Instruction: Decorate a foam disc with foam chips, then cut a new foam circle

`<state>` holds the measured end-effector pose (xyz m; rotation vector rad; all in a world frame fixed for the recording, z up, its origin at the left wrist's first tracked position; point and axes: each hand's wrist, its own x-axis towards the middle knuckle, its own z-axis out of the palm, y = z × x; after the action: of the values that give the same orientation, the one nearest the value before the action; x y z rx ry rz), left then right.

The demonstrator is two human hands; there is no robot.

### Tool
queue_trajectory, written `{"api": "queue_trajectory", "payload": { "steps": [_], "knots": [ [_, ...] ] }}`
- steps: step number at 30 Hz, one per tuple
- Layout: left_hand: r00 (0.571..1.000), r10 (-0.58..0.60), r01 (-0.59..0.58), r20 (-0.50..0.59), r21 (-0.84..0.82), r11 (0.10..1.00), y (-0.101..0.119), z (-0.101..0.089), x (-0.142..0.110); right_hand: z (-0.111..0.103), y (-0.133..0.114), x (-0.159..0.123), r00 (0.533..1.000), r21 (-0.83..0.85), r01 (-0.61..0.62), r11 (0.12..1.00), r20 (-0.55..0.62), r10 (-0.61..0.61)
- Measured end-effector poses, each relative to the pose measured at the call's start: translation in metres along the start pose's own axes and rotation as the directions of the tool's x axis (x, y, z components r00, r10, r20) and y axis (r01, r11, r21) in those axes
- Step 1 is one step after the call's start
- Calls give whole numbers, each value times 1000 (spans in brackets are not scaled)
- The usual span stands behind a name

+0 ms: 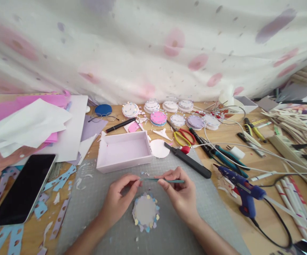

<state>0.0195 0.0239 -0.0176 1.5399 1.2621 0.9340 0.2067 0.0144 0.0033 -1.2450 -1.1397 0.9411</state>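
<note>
one slim tool [176, 181] points crosswise, from right hand [182, 193] toward left hand [120, 194].

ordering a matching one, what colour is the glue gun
Dark blue; the glue gun shows best in the head view.

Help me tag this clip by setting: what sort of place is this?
Most likely a papercraft workspace, judging by the flat grey cutting mat, the blue plastic glue gun and the light-blue paper strips with punched holes.
</note>
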Motion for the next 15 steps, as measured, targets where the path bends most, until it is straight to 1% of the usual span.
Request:
{"api": "queue_trajectory", "payload": {
  "steps": [4, 7, 11, 13, 15],
  "knots": [
    [1000, 3, -3, 12, 8, 1000, -1, 0, 0, -3, 1, 1, 1000, 57, -25, 998, -15, 26],
    [1000, -9, 9, 26, -3, 1000, -1, 1, 1, -8, 2, 4, 997, 103, -48, 994, -54, 54],
    [998, -52, 54, 24, -68, 996, 1, 0, 0, -14, 3, 8, 992, 120, -62, 991, -102, 74],
    [998, -54, 55, 12, -111, 992, 2, 0, 0, -14, 3, 9, 991, 123, -57, 991, -110, 71],
    [999, -38, 37, -5, -132, 990, 4, -2, 0, -14, 1, 8, 993, 118, -27, 993, -110, 41]
  ]
}}
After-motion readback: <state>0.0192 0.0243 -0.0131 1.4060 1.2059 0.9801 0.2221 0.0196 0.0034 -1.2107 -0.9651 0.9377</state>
